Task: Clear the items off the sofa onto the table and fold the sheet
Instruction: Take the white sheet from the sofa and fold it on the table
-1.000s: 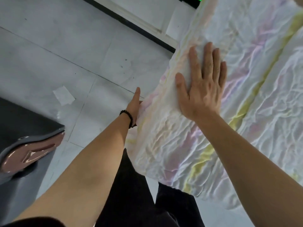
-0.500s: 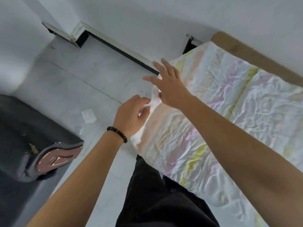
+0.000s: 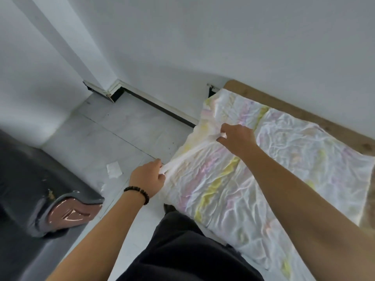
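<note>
No writing or label is legible anywhere; one crumpled pastel sheet (image 3: 253,179) covers the wooden table (image 3: 304,112) at right of frame; the left hand (image 3: 148,179) pinches its near left edge at centre, a beaded bracelet (image 3: 138,192) on that wrist; the right hand (image 3: 237,138) grips a fold further up; one dark sofa (image 3: 30,189) sits lower left; one white scrap (image 3: 114,169), probably paper, lies on the floor (image 3: 121,134).

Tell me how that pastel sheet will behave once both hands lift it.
The sheet looks thin and heavily creased, so it will probably hang limp. It bunches where the left hand and right hand pinch it, so it is likely light and easy to grip.
</note>
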{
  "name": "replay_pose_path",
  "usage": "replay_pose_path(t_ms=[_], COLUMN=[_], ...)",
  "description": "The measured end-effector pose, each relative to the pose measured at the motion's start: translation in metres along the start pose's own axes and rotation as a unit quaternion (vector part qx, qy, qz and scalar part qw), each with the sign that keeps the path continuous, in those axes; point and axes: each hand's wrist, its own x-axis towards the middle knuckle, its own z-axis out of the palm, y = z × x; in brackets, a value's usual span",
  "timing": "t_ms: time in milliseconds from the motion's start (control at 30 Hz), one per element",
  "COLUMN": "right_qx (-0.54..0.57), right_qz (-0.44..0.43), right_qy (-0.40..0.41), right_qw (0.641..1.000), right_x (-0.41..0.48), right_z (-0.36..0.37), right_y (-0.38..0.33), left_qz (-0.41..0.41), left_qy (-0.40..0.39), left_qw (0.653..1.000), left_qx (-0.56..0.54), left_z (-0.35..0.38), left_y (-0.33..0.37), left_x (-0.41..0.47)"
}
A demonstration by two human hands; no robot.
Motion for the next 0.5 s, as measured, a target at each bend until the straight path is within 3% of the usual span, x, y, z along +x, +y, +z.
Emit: replay_pose_path(t_ms=[67, 200, 400, 500], right_qx=[0.123, 0.345, 0.37, 0.382], right_qz=[0.041, 0.106, 0.185, 0.254], right_qy=[0.01, 0.046, 0.143, 0.141], right_qw=[0.991, 0.931, 0.899, 0.877], right_x=[-0.025, -0.066, -0.132, -0.159], right_z=[-0.006, -0.001, 0.029, 0.06], right_y=[0.022, 0.064, 0.123, 0.155], left_qz=[0.027, 0.064, 0.111, 0.141], left_qy=[0.035, 0.011, -0.077, -0.151], left_qw=[0.999, 0.997, 0.985, 0.971], left_qx=[0.006, -0.035, -0.112, -0.124], left_z=[0.005, 0.033, 0.096, 0.129], left_y=[0.036, 0.116, 0.21, 0.242], left_x=[-0.026, -0.073, -0.123, -0.132])
